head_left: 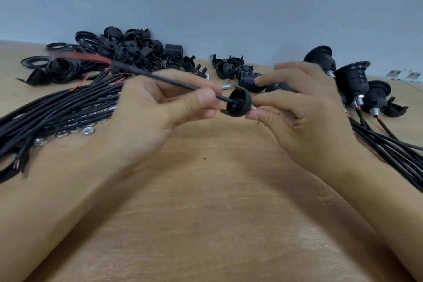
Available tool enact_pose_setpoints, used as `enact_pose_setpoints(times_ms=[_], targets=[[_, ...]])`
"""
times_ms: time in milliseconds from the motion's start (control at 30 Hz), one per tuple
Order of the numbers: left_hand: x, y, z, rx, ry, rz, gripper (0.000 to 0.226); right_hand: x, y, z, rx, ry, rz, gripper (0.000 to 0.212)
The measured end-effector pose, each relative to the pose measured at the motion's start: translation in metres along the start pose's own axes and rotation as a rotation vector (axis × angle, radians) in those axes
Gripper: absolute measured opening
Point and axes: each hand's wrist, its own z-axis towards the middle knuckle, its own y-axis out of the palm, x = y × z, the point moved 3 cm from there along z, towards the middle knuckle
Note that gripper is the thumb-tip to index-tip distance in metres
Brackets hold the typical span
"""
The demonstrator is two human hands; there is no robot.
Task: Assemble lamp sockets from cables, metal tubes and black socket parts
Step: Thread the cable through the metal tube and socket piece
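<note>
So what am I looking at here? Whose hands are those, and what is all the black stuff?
There is one picture, from a camera on a person's head looking down, so you see their own two hands. The left hand pinches a black cable and pokes it into a round black socket cap, which the right hand holds. They work over a wooden table. On the left lie a bundle of cables, some shiny nuts and a pile of black socket parts. On the right stand finished sockets with their cables.
</note>
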Motion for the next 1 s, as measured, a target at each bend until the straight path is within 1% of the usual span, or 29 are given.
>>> enact_pose_setpoints(times_ms=[33, 100, 133, 233, 267, 333, 400, 500, 600, 667, 700, 733, 833, 967, 1000], targets=[[-0.004, 0.004, -0.002, -0.002, -0.032, 0.012, 0.013, -0.003, 0.002, 0.000, -0.027, -0.012, 0.048, 0.018], [-0.010, 0.009, -0.004, -0.002, -0.094, 0.022, 0.013, -0.008, 0.005, -0.001, -0.099, 0.035, 0.161, 0.017], [-0.011, 0.010, -0.003, 0.010, -0.115, 0.019, 0.015, -0.009, 0.005, -0.002, -0.108, 0.064, 0.177, 0.016], [-0.004, -0.002, 0.004, 0.174, -0.141, -0.132, 0.027, -0.003, -0.005, 0.001, -0.039, 0.121, 0.159, 0.010], [0.000, -0.009, 0.007, 0.235, -0.129, -0.179, 0.028, 0.000, -0.010, 0.002, -0.016, 0.122, 0.142, 0.009], [0.005, -0.020, 0.010, 0.308, -0.099, -0.204, 0.022, 0.006, -0.017, 0.003, -0.024, 0.127, 0.128, 0.008], [0.004, -0.020, 0.009, 0.284, -0.096, -0.176, 0.018, 0.009, -0.019, 0.002, -0.070, 0.146, 0.136, 0.011], [-0.002, -0.005, 0.001, 0.141, -0.116, -0.092, 0.017, 0.009, -0.014, -0.001, -0.128, 0.182, 0.197, 0.013], [-0.010, 0.012, -0.006, 0.040, -0.155, 0.020, 0.020, -0.001, -0.004, -0.003, -0.250, 0.152, 0.202, 0.032], [-0.015, 0.020, -0.009, -0.026, -0.201, 0.076, 0.021, -0.011, 0.004, -0.004, -0.328, 0.088, 0.125, 0.042], [-0.017, 0.023, -0.011, -0.053, -0.225, 0.068, 0.021, -0.016, 0.007, -0.005, -0.335, 0.064, 0.089, 0.043], [-0.018, 0.024, -0.011, -0.061, -0.238, 0.051, 0.019, -0.020, 0.010, -0.005, -0.318, 0.059, 0.090, 0.039], [-0.020, 0.022, -0.008, -0.015, -0.216, 0.036, 0.016, -0.022, 0.018, -0.006, -0.254, 0.136, 0.246, 0.022], [-0.021, 0.018, -0.005, 0.030, -0.240, -0.057, 0.025, -0.014, 0.025, -0.009, -0.230, 0.377, 0.501, 0.018], [-0.021, 0.017, -0.005, 0.040, -0.243, -0.060, 0.026, -0.012, 0.025, -0.010, -0.215, 0.418, 0.549, 0.014]])
